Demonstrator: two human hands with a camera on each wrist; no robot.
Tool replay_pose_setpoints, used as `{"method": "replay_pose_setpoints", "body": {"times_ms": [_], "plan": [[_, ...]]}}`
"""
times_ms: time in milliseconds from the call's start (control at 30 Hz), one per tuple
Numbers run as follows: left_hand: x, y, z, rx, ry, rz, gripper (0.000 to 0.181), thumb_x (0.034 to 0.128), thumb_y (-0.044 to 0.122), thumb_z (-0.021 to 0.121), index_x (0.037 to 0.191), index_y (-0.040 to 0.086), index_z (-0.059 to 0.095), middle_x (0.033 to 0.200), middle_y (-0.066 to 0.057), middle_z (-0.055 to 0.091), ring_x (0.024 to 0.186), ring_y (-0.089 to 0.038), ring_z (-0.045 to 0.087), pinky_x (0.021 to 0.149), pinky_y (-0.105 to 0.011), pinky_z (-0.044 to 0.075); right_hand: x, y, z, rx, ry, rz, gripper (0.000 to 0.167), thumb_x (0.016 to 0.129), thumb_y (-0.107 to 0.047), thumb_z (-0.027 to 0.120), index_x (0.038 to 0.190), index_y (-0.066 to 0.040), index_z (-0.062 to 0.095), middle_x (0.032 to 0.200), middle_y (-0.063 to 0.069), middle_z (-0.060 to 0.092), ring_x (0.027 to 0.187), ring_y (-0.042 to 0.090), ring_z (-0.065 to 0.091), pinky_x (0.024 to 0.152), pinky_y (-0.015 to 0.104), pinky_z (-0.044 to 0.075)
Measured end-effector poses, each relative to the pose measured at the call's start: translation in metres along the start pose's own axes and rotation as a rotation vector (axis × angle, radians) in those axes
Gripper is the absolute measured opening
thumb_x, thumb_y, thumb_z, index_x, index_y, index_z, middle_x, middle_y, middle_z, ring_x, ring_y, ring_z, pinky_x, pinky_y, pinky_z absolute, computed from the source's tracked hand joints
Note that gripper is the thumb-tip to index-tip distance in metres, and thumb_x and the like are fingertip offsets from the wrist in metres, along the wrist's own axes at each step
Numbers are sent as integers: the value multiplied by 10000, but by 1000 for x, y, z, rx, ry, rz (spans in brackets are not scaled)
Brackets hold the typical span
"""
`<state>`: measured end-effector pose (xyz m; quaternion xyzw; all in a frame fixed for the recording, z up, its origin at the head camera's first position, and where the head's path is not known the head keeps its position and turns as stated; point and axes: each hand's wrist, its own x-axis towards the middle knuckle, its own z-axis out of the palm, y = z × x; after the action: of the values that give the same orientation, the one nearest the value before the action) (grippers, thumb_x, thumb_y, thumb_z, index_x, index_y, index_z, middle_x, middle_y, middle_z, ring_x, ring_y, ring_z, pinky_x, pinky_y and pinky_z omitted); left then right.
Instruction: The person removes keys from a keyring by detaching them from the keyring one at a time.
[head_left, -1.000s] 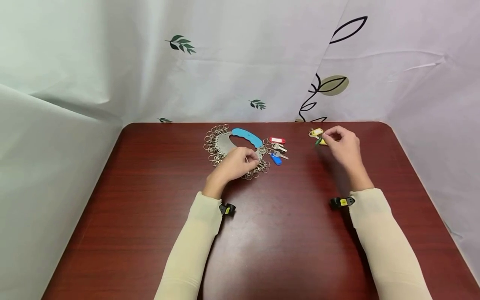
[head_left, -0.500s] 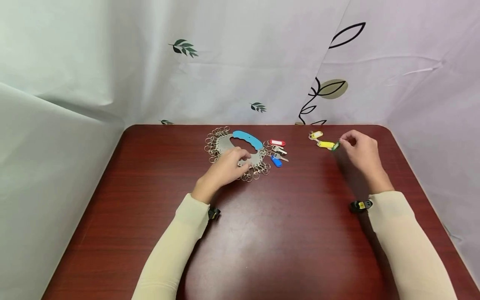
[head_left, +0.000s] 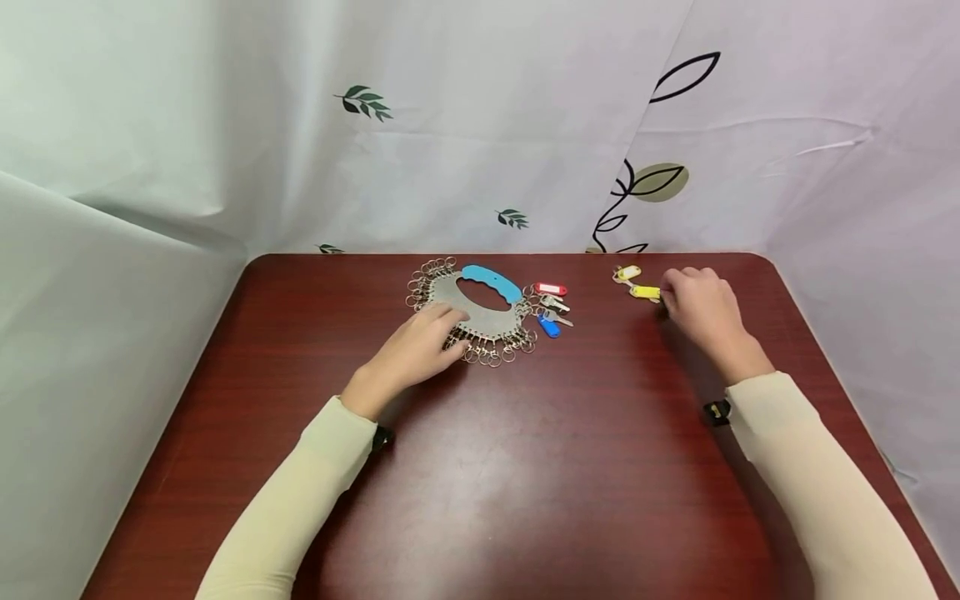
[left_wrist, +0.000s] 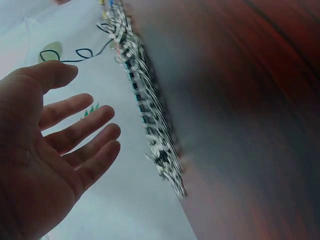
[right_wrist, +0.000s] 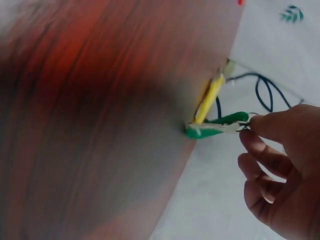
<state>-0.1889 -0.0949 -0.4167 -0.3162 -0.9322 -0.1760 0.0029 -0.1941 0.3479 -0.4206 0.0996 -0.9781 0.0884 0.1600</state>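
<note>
Key tags (right_wrist: 202, 132), green, with silvery key (right_wrist: 228, 128): pinched in right grip (head_left: 703, 310), fingers curled; left grip (head_left: 418, 343) loosely spread.

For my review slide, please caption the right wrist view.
Right grip holding green key tags, with a yellow tag close by, at a reddish table.

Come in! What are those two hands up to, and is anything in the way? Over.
Left hand open by blue-handled key holder, holding nothing. Right hand pinching green key tags at ring end. Possible snag: yellow tag close by, contact unclear.
</note>
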Motion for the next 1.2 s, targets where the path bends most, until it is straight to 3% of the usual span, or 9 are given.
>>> {"method": "replay_pose_setpoints", "body": {"times_ms": [233, 467, 700, 800, 933, 1067, 1200], "plan": [[-6, -8, 3, 84, 38, 107, 522, 977, 273, 690, 1436, 53, 572, 1397, -175, 609, 1330, -378, 549, 1124, -523, 457, 7, -9, 18, -48, -97, -15, 42, 898, -35, 675, 887, 3, 661, 804, 208, 633, 748, 460, 563, 612, 622, 474], [-5, -6, 8, 165, 40, 181, 623, 962, 374, 707, 1492, 103, 523, 1481, -204, 544, 1386, -439, 499, 1135, -579, 435, 12, -17, 27, -30, -175, -15, 28, 916, -51, 680, 901, -34, 696, 842, 174, 665, 782, 433, 583, 654, 603, 498], [-2, -2, 11, 208, 26, 230, 611, 972, 402, 686, 1494, 125, 529, 1468, -196, 557, 1369, -406, 514, 1098, -561, 475, 20, -36, 25, 2, -170, -20, 154, 898, -129, 754, 931, -14, 656, 911, 205, 677, 839, 469, 604, 716, 624, 514], [0, -1, 13, 201, 35, 241, 613, 968, 394, 692, 1487, 112, 530, 1459, -195, 566, 1361, -398, 527, 1112, -546, 469, 28, -53, 26, 65, -182, -48, 146, 911, -134, 740, 961, -19, 665, 933, 190, 685, 891, 436, 621, 769, 595, 525], [2, 1, 15, 188, 46, 239, 614, 956, 376, 711, 1477, 99, 539, 1449, -203, 577, 1355, -403, 536, 1133, -531, 452, 42, -79, 30, 163, -257, -99, 97, 943, -137, 716, 965, -47, 689, 929, 139, 697, 896, 340, 629, 814, 527, 526], [5, 4, 16, 201, 32, 228, 613, 963, 385, 700, 1482, 102, 539, 1450, -194, 578, 1352, -388, 535, 1149, -517, 438, 52, -102, 35, 222, -338, -131, 81, 970, -148, 697, 954, -69, 694, 906, 102, 693, 844, 284, 613, 799, 467, 525], [7, 8, 17, 189, 14, 208, 611, 971, 392, 689, 1489, 107, 536, 1461, -191, 570, 1359, -382, 528, 1154, -524, 431, 57, -116, 42, 256, -391, -101, 86, 975, -160, 689, 950, -78, 686, 857, 77, 662, 786, 247, 582, 737, 407, 510]]}}
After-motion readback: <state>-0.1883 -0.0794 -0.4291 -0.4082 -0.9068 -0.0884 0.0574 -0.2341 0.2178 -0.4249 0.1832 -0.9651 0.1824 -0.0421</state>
